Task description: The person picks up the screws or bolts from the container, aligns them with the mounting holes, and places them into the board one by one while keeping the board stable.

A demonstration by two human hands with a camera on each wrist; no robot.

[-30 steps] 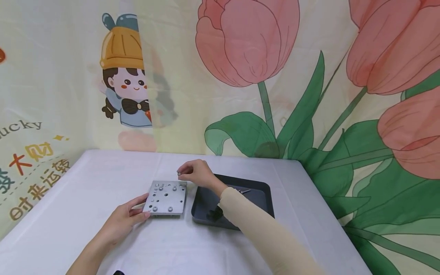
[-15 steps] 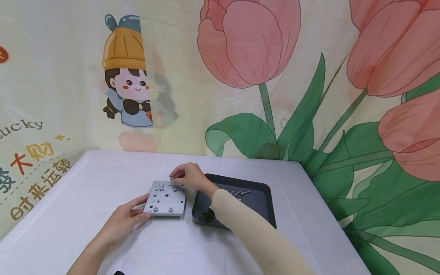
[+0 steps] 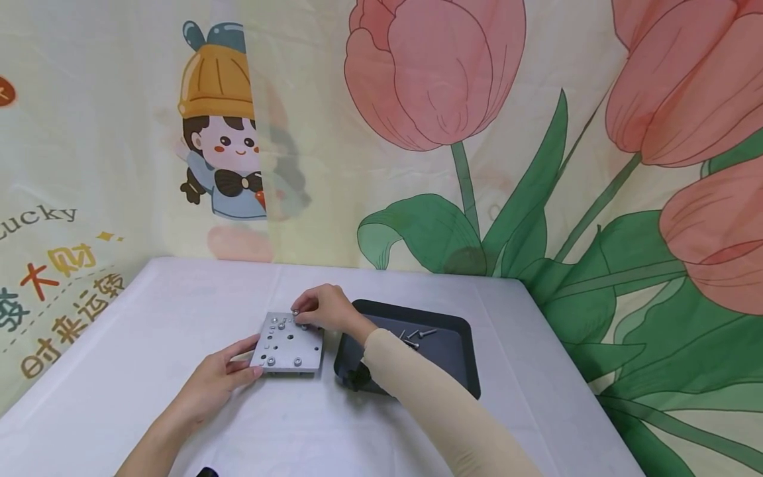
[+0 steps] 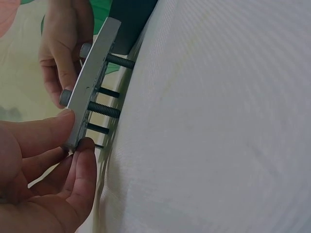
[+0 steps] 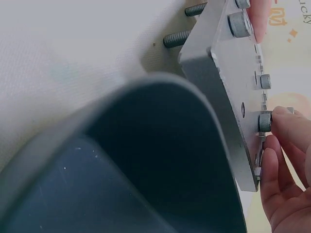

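Note:
A square silver metal plate (image 3: 303,350) with holes stands on the white table, raised on the shanks of the bolts through it. My left hand (image 3: 216,383) grips its left edge, thumb on top and fingers beneath in the left wrist view. Socket-head bolts (image 5: 239,24) sit in several holes, their threaded shanks (image 4: 104,109) sticking out below. Over the plate's far edge my right hand (image 3: 331,309) pinches a small socket-head screw (image 3: 295,312) between thumb and fingers. The right fingers hide part of the plate; whether the screw's tip is in a hole I cannot tell.
Right of the plate lies a dark tray (image 3: 471,358), holding loose screws (image 3: 426,333) and a black object (image 3: 357,376), partly covered by my right sleeve (image 3: 417,391). A black item (image 3: 206,472) shows at the near table edge. A printed curtain (image 3: 322,165) hangs behind the table.
My right hand has moved left and slightly down with the screw, from beyond the plate's far right corner onto its far edge. My left hand keeps its grip on the plate.

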